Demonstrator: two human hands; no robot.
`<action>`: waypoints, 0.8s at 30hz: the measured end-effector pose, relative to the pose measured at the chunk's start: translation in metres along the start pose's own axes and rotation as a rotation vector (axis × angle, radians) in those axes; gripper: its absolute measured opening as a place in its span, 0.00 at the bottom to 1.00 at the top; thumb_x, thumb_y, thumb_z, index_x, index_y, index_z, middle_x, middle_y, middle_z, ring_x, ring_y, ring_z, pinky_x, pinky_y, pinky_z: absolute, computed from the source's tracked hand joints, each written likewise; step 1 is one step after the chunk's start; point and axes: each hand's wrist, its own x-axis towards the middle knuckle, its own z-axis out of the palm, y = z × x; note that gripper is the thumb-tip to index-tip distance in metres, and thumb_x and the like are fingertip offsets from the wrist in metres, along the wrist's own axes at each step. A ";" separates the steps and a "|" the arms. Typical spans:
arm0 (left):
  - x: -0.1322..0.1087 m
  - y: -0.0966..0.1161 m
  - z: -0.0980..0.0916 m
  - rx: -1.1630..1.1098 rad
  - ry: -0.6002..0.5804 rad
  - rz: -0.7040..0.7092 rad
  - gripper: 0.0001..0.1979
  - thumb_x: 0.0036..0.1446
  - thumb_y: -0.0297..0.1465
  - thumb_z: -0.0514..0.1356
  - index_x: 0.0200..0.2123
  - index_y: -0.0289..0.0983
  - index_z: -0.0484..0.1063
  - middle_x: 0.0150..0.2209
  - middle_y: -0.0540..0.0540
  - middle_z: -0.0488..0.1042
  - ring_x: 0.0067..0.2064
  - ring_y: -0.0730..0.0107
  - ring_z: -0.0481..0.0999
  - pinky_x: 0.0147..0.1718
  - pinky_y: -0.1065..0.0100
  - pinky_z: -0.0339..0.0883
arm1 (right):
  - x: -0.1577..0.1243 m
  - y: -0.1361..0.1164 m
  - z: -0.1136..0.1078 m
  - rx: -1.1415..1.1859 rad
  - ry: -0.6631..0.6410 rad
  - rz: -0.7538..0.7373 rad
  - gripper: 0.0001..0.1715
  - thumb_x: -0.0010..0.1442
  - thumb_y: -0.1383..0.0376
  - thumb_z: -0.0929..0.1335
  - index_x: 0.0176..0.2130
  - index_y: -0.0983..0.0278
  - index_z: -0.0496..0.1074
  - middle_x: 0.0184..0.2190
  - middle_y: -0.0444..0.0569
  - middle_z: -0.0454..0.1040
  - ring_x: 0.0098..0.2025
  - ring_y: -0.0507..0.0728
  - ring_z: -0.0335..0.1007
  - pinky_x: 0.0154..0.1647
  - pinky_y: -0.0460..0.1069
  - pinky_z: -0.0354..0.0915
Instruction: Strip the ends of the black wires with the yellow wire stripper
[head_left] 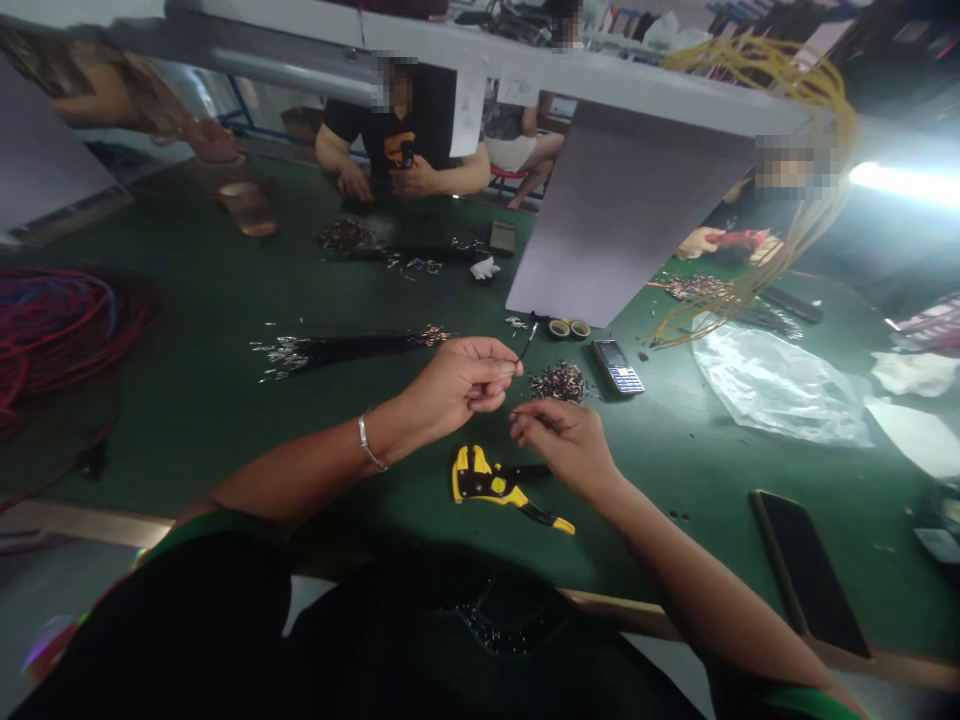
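A short black wire (524, 347) with a pale tip sticks up from my left hand (474, 375), pinched between thumb and forefinger. Lower and to the right, my right hand (566, 435) has its thumb and forefinger pressed together; whatever is between them, if anything, is too small to make out. Just beyond it lies a heap of small coppery terminals (559, 382). A yellow and black wire stripper (491, 485) rests on the green table (375, 290) below my hands, partly behind my right hand. Left of my left hand lies a bundle of black wires (345, 348) with bare ends.
Two tape rolls (569, 328) and a keypad phone (618, 367) sit beyond the heap. A smartphone (810, 570) lies at right, near a plastic bag (780, 380). Red cables (60, 340) are coiled at left. An upright grey panel (622, 200) stands ahead; co-workers sit opposite.
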 end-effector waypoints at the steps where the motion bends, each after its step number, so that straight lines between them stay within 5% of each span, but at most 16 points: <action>1: -0.001 -0.002 0.001 0.001 -0.005 -0.011 0.04 0.46 0.19 0.61 0.25 0.30 0.74 0.18 0.50 0.66 0.16 0.85 0.53 0.16 0.74 0.43 | 0.000 0.002 0.000 -0.069 0.031 -0.037 0.09 0.56 0.65 0.65 0.30 0.63 0.75 0.23 0.45 0.76 0.24 0.53 0.72 0.28 0.47 0.68; 8: -0.008 -0.012 0.011 0.028 0.034 -0.062 0.05 0.47 0.19 0.61 0.24 0.32 0.72 0.17 0.52 0.64 0.16 0.84 0.57 0.17 0.74 0.44 | 0.007 0.011 0.003 -0.417 0.158 -0.295 0.11 0.52 0.70 0.62 0.20 0.62 0.63 0.16 0.42 0.64 0.19 0.50 0.60 0.22 0.46 0.57; 19: -0.010 -0.010 0.011 0.009 0.056 -0.105 0.05 0.43 0.17 0.59 0.23 0.31 0.72 0.23 0.48 0.71 0.16 0.85 0.58 0.17 0.73 0.44 | 0.010 0.014 0.005 -0.526 0.229 -0.521 0.12 0.52 0.73 0.62 0.20 0.61 0.61 0.16 0.43 0.64 0.20 0.52 0.59 0.23 0.48 0.57; 24: -0.011 -0.008 0.013 0.018 0.058 -0.120 0.06 0.44 0.17 0.59 0.23 0.30 0.72 0.21 0.48 0.70 0.16 0.84 0.59 0.17 0.73 0.43 | 0.008 0.013 0.004 -0.536 0.216 -0.513 0.13 0.52 0.72 0.62 0.20 0.60 0.59 0.16 0.43 0.62 0.20 0.52 0.58 0.23 0.48 0.57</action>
